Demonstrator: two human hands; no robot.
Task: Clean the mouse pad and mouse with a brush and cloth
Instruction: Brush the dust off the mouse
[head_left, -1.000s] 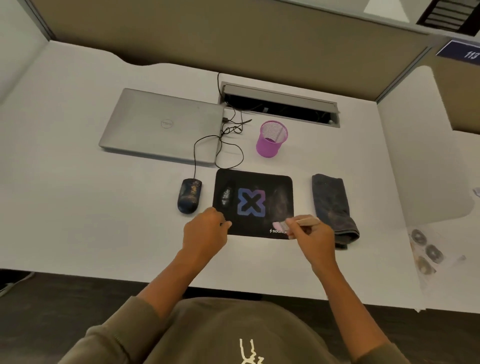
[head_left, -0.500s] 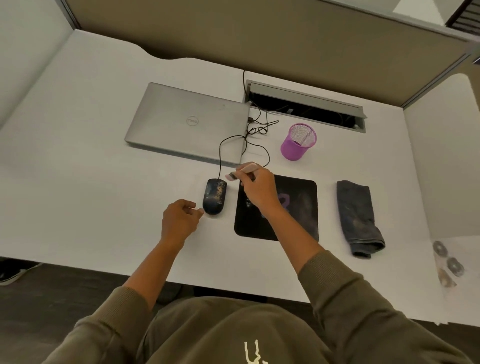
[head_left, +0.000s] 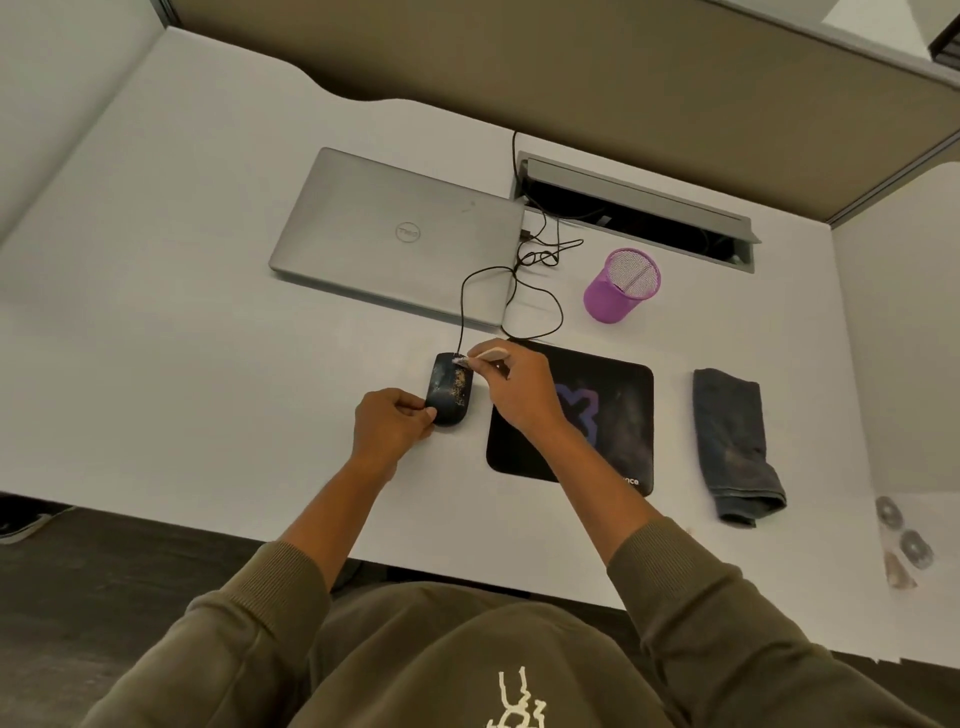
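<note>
From your head camera, your left hand (head_left: 390, 422) pinches the near end of the mouse (head_left: 450, 387), which sits on the desk (head_left: 182, 338) just left of the mouse pad (head_left: 618, 410). Your right hand (head_left: 514, 387) pinches the brush (head_left: 480, 356), its bristles touching the mouse's far end. The folded cloth (head_left: 732, 441) lies right of the pad, apart from it.
</note>
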